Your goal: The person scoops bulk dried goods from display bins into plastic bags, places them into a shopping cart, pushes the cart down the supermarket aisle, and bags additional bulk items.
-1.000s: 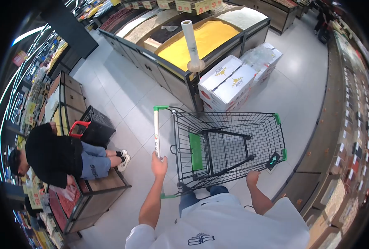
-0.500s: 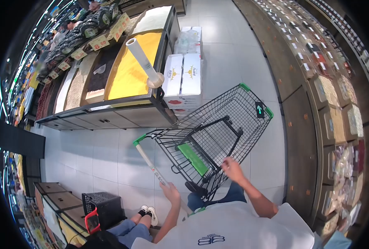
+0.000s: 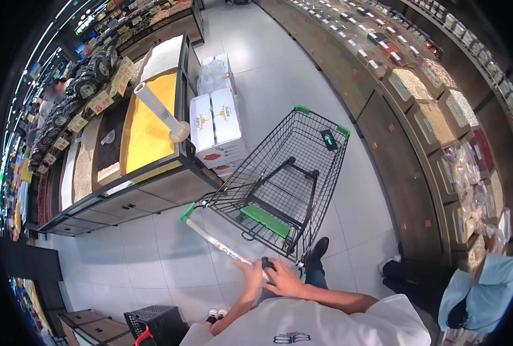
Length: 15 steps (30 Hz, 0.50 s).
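Note:
A black wire shopping cart (image 3: 320, 173) with green corners and a green seat flap (image 3: 265, 221) stands in front of me, turned slightly right. Its pale handle bar (image 3: 213, 238) slants down toward my body. My left hand (image 3: 249, 277) is closed around the bar. Close beside it, my right hand (image 3: 285, 280) also closes over the bar, its fingers bent and partly hiding that end. The basket of the cart holds nothing that shows. A dark shoe tip (image 3: 267, 263) shows between the hands.
Left is a bin counter of loose grains (image 3: 147, 132) with a bag roll (image 3: 155, 106) on its corner. White cartons (image 3: 217, 121) stack against it. Packaged goods line the right shelves (image 3: 424, 121). A person in light blue (image 3: 487, 288) stands right; a black basket (image 3: 155, 324) sits lower left.
My right hand has come down from beside the cart basket to the handle, next to my left. The view has shifted; the cart points more straight ahead. A person in light blue appears at right.

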{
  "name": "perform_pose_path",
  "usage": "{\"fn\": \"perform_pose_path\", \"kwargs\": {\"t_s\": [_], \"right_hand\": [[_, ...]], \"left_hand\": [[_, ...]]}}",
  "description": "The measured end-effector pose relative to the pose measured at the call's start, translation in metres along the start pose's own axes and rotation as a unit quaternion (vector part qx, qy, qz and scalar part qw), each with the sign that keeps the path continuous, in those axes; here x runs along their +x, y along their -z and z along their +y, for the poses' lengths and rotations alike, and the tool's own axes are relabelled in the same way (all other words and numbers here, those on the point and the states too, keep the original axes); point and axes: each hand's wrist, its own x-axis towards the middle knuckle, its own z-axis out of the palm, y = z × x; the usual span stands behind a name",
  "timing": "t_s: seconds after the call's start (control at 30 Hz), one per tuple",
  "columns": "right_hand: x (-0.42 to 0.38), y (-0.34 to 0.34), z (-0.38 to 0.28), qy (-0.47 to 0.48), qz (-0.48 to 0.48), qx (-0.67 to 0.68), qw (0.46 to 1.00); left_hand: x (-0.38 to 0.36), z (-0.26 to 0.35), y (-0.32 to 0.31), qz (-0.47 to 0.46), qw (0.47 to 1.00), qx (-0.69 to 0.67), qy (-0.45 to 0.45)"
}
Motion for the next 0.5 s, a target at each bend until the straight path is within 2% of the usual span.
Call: {"fn": "perform_pose_path", "kwargs": {"t_s": [0.03,0.1,0.13,0.17,0.2,0.27,0.3,0.33,0.37,0.4,0.43,0.47,0.5], "right_hand": [[-0.007,-0.001,0.002,-0.016,0.003,0.007,1.000],[-0.018,-0.003,0.013,-0.099,-0.003,-0.006,0.995],[-0.019,-0.001,0.026,-0.155,-0.002,-0.036,0.987],[-0.023,0.002,0.045,-0.154,0.047,-0.070,0.984],[-0.027,0.014,0.058,-0.206,0.040,-0.063,0.976],[-0.036,0.037,0.086,-0.231,0.040,-0.090,0.968],[-0.041,0.049,0.097,-0.237,0.050,-0.104,0.965],[-0.044,0.062,0.109,-0.242,0.061,-0.120,0.961],[-0.047,0.074,0.120,-0.245,0.065,-0.132,0.958],[-0.051,0.084,0.135,-0.236,0.073,-0.140,0.959],[-0.054,0.093,0.150,-0.227,0.080,-0.147,0.959],[-0.057,0.102,0.166,-0.217,0.087,-0.155,0.960],[-0.056,0.118,0.176,-0.222,0.081,-0.165,0.958]], "left_hand": [[-0.005,-0.003,-0.016,-0.023,0.999,0.023,0.001],[-0.017,0.002,-0.022,-0.143,0.989,0.035,0.032],[-0.015,0.008,-0.025,-0.238,0.969,0.017,0.058],[-0.011,-0.001,-0.029,-0.308,0.950,0.042,0.019],[-0.013,0.024,-0.032,-0.322,0.944,0.074,0.014],[-0.020,0.073,-0.034,-0.352,0.926,0.135,0.010],[-0.007,0.064,-0.030,-0.367,0.924,0.104,-0.020],[-0.002,0.101,-0.026,-0.356,0.907,0.200,-0.105],[0.002,0.139,-0.026,-0.334,0.859,0.330,-0.206],[0.008,0.155,-0.028,-0.245,0.840,0.373,-0.310],[0.033,0.161,-0.030,-0.220,0.793,0.407,-0.397],[0.043,0.179,-0.036,-0.216,0.809,0.378,-0.395],[0.061,0.193,-0.045,-0.212,0.796,0.406,-0.396]]}}
